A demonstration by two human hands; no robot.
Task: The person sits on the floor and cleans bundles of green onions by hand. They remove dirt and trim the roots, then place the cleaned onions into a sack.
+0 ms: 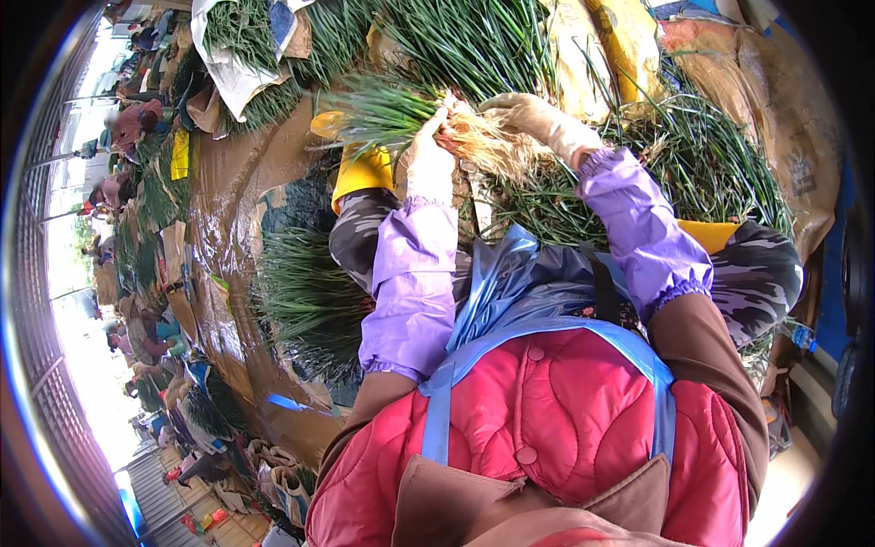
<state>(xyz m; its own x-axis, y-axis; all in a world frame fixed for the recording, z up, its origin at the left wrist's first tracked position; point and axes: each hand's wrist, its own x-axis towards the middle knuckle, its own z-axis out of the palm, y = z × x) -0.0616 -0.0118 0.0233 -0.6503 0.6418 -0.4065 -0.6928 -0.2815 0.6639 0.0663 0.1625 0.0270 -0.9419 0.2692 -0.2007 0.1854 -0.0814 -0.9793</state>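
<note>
My left hand (431,161), in a pale glove, grips a bunch of thin spring onions (396,116) near its reddish bulbs. The green leaves point left, and the pale stringy roots (489,140) fan out to the right. At the root end is my right hand (530,119), also gloved, with its bent fingers against the roots; whether they close on any is hidden. Below and right of it lies a loose heap of leafy greens (704,161) with roots and trimmings. A thick pile of spring onions (472,44) lies just beyond both hands.
More spring onions (311,294) lie beside my left leg. An open white sack of greens (236,89) stands at the upper left. Yellow sacks (625,51) and a tan sack (796,130) lie ahead and right. Wet brown floor (225,232) stretches left, towards other people working among greens.
</note>
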